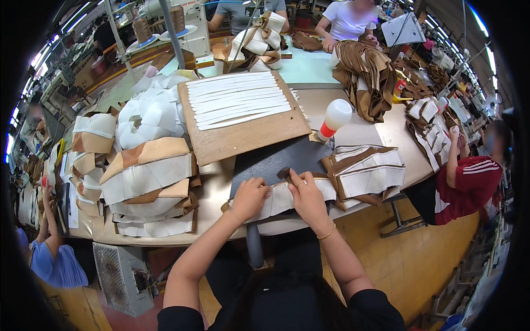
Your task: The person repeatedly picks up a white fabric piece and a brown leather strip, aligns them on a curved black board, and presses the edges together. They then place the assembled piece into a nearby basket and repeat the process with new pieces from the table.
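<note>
A long strip-like leather piece (277,199), white-backed with a brown edge, lies across the dark work mat (265,160) at the table's near edge. My left hand (249,197) is closed, fingers pinching the upper edge of this piece near its left end. On the same edge, to the right, my right hand (306,199) is closed with thumb and fingertips together. A small dark brown object (284,173) shows beside the right fingertips; its kind I cannot make out. Below the piece, a dark grey rounded bar (254,245) sticks out past the table edge.
Stacked white-and-tan leather pieces (149,179) stand to the left, with another stack (369,174) at right. A tilted board (243,138) bears white strips. Beside it stands a white bottle (337,116) with a red band. Co-workers sit across and at both sides.
</note>
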The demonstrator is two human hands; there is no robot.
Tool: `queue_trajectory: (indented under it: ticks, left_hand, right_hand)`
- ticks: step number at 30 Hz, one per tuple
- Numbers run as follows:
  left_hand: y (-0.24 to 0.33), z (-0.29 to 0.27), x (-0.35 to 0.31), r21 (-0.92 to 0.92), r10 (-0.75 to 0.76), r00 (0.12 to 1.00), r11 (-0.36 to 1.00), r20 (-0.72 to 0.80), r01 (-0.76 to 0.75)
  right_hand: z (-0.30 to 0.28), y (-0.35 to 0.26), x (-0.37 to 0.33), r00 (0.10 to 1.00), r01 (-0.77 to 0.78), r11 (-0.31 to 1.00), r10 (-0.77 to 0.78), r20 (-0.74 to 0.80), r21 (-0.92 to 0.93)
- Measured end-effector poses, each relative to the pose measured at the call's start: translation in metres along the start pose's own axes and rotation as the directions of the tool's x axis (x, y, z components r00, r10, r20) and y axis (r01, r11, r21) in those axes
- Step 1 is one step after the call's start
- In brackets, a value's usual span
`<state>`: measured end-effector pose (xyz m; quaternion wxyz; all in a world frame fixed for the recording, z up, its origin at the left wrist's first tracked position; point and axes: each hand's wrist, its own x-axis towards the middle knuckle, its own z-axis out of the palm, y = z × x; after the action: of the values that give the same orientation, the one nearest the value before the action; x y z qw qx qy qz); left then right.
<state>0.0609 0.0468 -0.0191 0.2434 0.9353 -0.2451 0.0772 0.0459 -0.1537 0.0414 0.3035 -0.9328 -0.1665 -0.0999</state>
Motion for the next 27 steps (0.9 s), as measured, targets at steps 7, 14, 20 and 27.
queue_trajectory:
  ticks: [7, 14, 20, 27]
  left_hand:
    - [-0.001, -0.009, -0.004, -0.105, -0.073, 0.997, 0.992, 0.026, 0.076]
    - [-0.01, -0.012, -0.017, 0.049, 0.005, 0.999, 0.999, 0.054, -0.007]
    - [-0.029, -0.031, -0.021, -0.338, -0.13, 0.97, 0.921, 0.206, 0.196]
    - [-0.022, -0.024, -0.034, 0.029, -0.002, 0.996, 1.0, 0.087, -0.001]
  right_hand:
    - [0.024, 0.008, -0.016, 0.977, -0.109, 0.988, 0.127, 0.172, -0.109]
    - [0.007, -0.026, -0.005, 0.998, -0.067, 0.996, 0.067, 0.01, 0.063]
    - [0.023, -0.012, -0.016, 0.969, -0.076, 0.993, 0.095, 0.227, -0.088]
    - [0.017, -0.044, -0.009, 0.999, -0.05, 0.991, 0.052, -0.01, 0.126]
